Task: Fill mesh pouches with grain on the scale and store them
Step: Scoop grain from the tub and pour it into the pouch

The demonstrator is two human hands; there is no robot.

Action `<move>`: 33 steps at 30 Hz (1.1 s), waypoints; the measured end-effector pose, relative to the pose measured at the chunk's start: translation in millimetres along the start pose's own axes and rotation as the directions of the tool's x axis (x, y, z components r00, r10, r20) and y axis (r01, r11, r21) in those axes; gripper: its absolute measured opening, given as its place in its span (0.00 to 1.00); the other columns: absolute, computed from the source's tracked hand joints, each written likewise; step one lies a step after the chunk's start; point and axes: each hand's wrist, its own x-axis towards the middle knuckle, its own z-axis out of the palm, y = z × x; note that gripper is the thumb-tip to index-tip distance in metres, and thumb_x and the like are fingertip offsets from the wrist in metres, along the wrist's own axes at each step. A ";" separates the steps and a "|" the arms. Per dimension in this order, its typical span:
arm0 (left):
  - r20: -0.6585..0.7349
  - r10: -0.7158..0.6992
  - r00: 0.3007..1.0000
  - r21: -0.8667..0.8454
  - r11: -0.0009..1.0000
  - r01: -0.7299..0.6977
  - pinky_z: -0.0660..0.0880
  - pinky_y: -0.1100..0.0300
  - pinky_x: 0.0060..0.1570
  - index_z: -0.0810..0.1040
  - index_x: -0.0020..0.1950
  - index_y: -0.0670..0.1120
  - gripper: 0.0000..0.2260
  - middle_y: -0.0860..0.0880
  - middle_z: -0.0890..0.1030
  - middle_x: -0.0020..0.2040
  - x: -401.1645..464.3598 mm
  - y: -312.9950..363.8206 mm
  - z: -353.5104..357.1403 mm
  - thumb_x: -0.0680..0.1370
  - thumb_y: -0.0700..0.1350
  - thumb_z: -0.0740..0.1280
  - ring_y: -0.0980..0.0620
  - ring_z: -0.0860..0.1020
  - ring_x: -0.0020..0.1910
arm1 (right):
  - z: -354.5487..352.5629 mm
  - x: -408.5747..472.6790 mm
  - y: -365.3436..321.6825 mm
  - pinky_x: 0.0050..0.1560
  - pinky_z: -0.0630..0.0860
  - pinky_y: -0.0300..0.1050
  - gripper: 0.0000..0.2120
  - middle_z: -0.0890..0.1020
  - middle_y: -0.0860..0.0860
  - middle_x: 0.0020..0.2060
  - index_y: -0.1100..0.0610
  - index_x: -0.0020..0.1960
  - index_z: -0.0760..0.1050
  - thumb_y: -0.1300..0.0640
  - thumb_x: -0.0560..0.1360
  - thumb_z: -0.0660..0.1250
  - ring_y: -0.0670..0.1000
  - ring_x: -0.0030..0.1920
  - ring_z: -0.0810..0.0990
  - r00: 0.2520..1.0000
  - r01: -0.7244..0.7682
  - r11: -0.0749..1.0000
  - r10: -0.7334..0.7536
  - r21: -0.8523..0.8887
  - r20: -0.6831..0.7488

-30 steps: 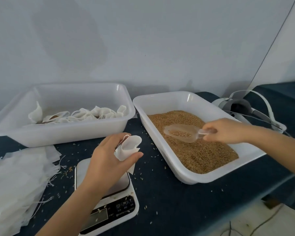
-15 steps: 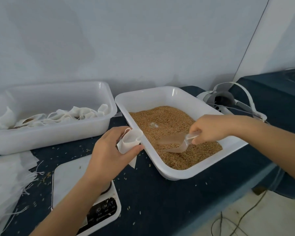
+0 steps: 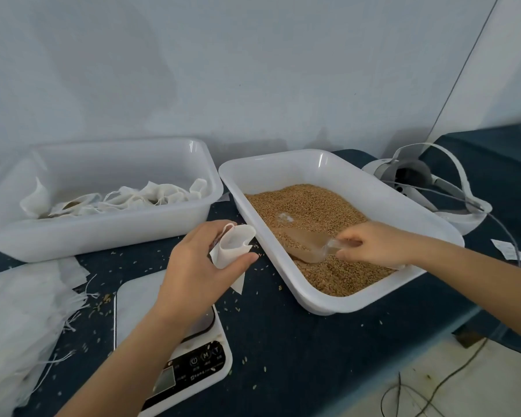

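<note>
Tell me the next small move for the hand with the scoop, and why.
Probably lift the clear plastic scoop out of the brown grain and carry it to the white mesh pouch. The right hand has the scoop sunk in grain, already loaded, while the left hand holds the pouch mouth open beside the white tray.

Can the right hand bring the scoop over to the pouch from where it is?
Probably yes: the right hand grips the scoop in the grain, and the pouch, mouth open in the left hand, is just past the tray rim.
</note>
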 end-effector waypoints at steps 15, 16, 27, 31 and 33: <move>-0.018 -0.038 0.999 -0.039 0.999 0.037 0.70 0.75 0.39 0.70 0.46 0.66 0.15 0.64 0.77 0.44 5.6 -4.7 -0.6 0.66 0.57 0.73 0.65 0.74 0.47 | -19.7 6.1 8.7 0.43 0.72 0.43 0.08 0.81 0.48 0.43 0.45 0.53 0.77 0.47 0.76 0.66 0.48 0.40 0.77 0.994 -0.013 0.994 0.024 -0.105 0.111; -0.018 -0.042 0.999 -0.035 0.999 0.042 0.71 0.74 0.38 0.69 0.47 0.66 0.15 0.64 0.77 0.44 5.6 -5.2 -0.7 0.66 0.57 0.73 0.65 0.74 0.47 | -20.0 10.8 6.2 0.41 0.72 0.44 0.06 0.81 0.49 0.41 0.45 0.51 0.77 0.46 0.75 0.66 0.48 0.38 0.76 0.993 -0.011 0.994 0.025 -0.112 0.117; -0.044 -0.035 0.998 -0.024 0.999 0.034 0.70 0.77 0.39 0.69 0.46 0.66 0.17 0.65 0.76 0.43 5.6 -6.3 -4.1 0.67 0.54 0.75 0.68 0.73 0.47 | 13.6 46.2 -13.3 0.38 0.73 0.41 0.12 0.78 0.39 0.36 0.53 0.50 0.75 0.45 0.77 0.64 0.48 0.35 0.74 0.997 -0.071 0.997 0.071 -0.041 -0.005; -0.048 -0.039 0.998 -0.021 0.999 0.038 0.71 0.75 0.38 0.70 0.46 0.66 0.16 0.65 0.76 0.43 5.4 -8.0 -6.6 0.67 0.55 0.74 0.67 0.74 0.46 | 28.8 48.6 -13.9 0.35 0.74 0.40 0.12 0.81 0.47 0.40 0.51 0.53 0.74 0.44 0.77 0.63 0.47 0.33 0.75 0.992 -0.079 0.996 0.082 0.040 -0.096; -0.049 -0.043 0.998 -0.019 0.999 0.042 0.71 0.74 0.37 0.69 0.46 0.66 0.16 0.66 0.76 0.43 5.9 -9.0 -8.7 0.67 0.56 0.74 0.67 0.74 0.46 | 25.1 44.4 -11.7 0.36 0.74 0.41 0.13 0.81 0.47 0.40 0.52 0.53 0.75 0.44 0.77 0.63 0.48 0.35 0.76 0.989 -0.066 0.996 0.073 0.055 -0.132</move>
